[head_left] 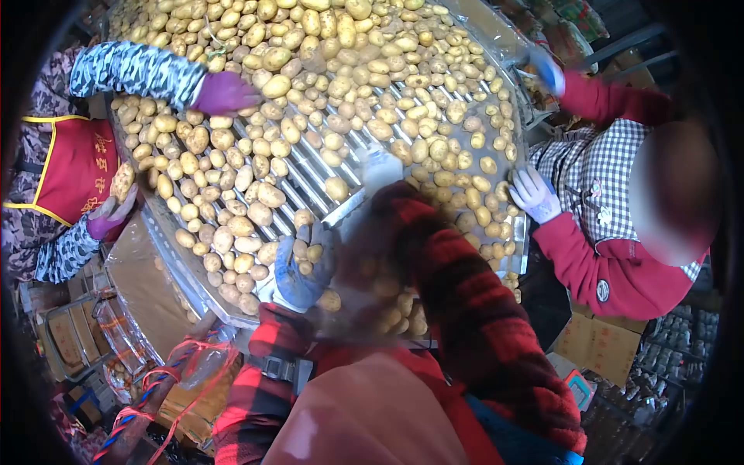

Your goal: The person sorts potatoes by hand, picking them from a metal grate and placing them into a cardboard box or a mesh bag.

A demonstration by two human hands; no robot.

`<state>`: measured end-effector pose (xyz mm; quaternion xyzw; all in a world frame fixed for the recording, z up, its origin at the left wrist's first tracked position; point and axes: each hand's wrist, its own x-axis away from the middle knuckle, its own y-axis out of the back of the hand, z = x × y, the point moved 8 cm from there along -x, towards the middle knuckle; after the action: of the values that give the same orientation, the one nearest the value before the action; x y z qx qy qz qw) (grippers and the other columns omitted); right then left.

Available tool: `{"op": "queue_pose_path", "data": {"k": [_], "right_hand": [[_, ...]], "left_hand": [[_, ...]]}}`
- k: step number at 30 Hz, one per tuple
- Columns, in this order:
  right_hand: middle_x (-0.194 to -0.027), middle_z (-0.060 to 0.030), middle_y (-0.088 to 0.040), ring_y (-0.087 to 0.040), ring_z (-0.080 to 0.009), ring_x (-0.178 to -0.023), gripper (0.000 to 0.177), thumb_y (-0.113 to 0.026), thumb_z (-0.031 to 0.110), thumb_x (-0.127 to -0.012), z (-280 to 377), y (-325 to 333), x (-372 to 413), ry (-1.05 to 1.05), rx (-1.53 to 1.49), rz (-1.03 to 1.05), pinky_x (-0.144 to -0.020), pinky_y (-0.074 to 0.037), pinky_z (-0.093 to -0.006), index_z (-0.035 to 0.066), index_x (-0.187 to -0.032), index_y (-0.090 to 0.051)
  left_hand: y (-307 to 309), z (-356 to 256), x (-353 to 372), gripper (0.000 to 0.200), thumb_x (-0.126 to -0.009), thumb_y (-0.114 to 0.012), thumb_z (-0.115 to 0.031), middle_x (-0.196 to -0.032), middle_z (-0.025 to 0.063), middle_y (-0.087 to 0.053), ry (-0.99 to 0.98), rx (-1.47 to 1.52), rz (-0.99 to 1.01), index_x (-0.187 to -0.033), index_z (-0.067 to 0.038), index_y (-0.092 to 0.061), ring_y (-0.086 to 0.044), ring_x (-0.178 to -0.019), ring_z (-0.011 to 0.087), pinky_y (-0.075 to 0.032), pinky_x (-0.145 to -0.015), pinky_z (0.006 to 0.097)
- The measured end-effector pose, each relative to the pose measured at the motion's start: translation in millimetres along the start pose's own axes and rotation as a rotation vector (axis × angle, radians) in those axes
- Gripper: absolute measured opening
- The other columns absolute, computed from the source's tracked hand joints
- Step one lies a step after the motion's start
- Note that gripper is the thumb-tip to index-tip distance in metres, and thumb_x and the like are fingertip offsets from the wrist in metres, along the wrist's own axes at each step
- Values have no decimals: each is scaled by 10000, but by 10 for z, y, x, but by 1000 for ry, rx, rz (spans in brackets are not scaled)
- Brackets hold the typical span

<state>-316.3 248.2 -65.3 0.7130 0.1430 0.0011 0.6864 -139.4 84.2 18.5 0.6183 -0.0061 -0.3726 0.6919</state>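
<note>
Left grip [302,267], blue-grey glove, sits low and close to the body: fingers curled inward into a cup, wrist bent, forearm coming up from bottom-left in the red-black plaid left sleeve [260,364]. Right grip [380,169], white glove, is reached well further forward than the left, with the arm nearly straight and the plaid right sleeve [465,310] running diagonally from lower right to centre; it's blurred, so finger pose can't be read. The two grips are apart, not touching.
</note>
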Motion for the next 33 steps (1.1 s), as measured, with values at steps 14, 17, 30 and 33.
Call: {"op": "queue_pose_path", "data": {"k": [14, 17, 30, 33], "right_hand": [[-1120, -162, -694, -675, -373, -986, 379, -643, 356, -919, 123, 40, -408, -146, -398, -102, -828, -535, -490, 87, -1185, -674], [-1055, -164, -709, -679, -358, -979, 359, -662, 344, -908, 27, 195, -429, -194, -429, 177, -816, -543, -460, 74, -1144, -681], [-1053, -122, -687, -660, -342, -961, 189, -727, 196, -822, 889, 705, -420, 189, -484, 42, -854, -527, -455, 110, -989, -706], [-1056, -120, -677, -661, -347, -927, 235, -739, 213, -772, 1134, 653, 199, 434, -524, -146, -822, -527, -487, 112, -981, -707]], "left_hand": [[122, 237, -167, 400, -858, -632, -129, -1034, 87, -696, 61, 4, -81, -1243, -22, -647, -667, -906, 238, -517, -733, 403], [187, 275, -125, 410, -910, -639, -292, -1072, 72, -684, 113, -152, -82, -1248, -60, -642, -641, -983, 213, -494, -784, 395], [-95, 392, 29, 424, -935, -581, -222, -1185, 91, -641, 278, -72, 148, -1351, -143, -583, -614, -1013, 284, -445, -841, 441], [-73, 539, 137, 394, -930, -587, -222, -1142, 78, -639, 292, -19, 50, -1307, -110, -602, -629, -989, 244, -464, -830, 418]]}}
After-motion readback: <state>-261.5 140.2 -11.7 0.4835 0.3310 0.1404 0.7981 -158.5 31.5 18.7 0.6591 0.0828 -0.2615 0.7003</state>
